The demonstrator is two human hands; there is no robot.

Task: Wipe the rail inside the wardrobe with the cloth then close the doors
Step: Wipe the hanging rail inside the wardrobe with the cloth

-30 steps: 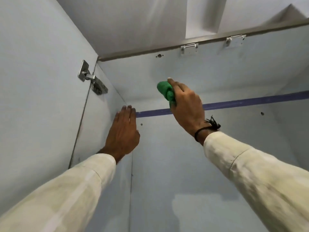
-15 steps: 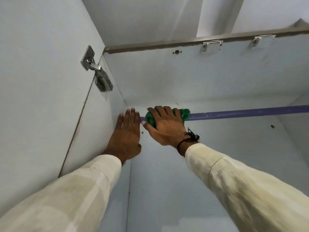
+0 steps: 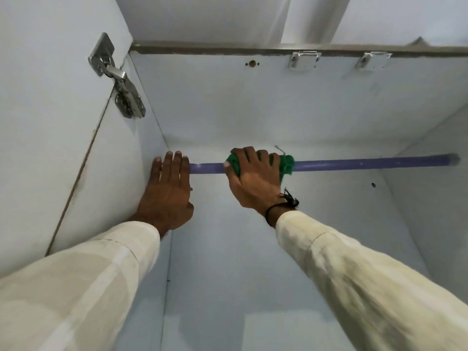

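Observation:
A purple rail (image 3: pixel 367 162) runs across the inside of the pale wardrobe, from the left side wall to the right one. My right hand (image 3: pixel 253 178) is wrapped around the rail with a green cloth (image 3: pixel 287 165) pressed between palm and rail; cloth edges stick out on both sides of the fingers. My left hand (image 3: pixel 168 191) lies flat with fingers together against the left inner wall (image 3: pixel 119 173), just at the rail's left end, holding nothing. A short bare stretch of rail shows between the two hands.
The left door (image 3: pixel 45 117) stands open, held by a metal hinge (image 3: pixel 119 79). Two metal catches (image 3: pixel 304 59) sit under the top front edge (image 3: pixel 228 49). The wardrobe's right wall (image 3: pixel 430 198) is close to the rail's far end.
My right hand brought the cloth down onto the rail near its left end, then slid it to the right along the rail. The left hand stayed on the side wall.

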